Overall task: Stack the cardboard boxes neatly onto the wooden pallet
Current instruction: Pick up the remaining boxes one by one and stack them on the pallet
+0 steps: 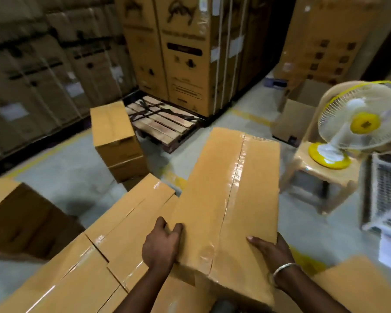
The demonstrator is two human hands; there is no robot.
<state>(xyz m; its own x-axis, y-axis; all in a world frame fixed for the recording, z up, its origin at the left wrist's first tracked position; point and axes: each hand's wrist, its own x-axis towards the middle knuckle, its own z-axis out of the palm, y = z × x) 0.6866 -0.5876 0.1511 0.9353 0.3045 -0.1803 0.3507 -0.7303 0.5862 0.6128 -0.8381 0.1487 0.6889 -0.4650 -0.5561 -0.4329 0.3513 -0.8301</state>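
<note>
Two hands hold one long box at its near end. The left hand grips the left edge, with the fingers curled over the top corner. The right hand grasps the right edge, the thumb lying flat on the top face; a thin metal bangle sits on that wrist.

The long axis of the box runs from the hands, at 6 o'clock, toward 12 o'clock, and the far end points toward the wooden pallet. The box is narrow and flat, of tan cardboard, with smooth faces and sharp edges. A strip of clear shiny tape runs along the middle seam, wrinkled in places.

Its near end lies above a row of similar taped boxes at 7 o'clock. The pallet, at 11 o'clock, is made of pale rough slats with dark gaps, and tall boxes stand on its far part. A small stack of boxes stands on the grey floor just beside the pallet. At 3 o'clock a yellow and white fan rests on a plastic chair.
</note>
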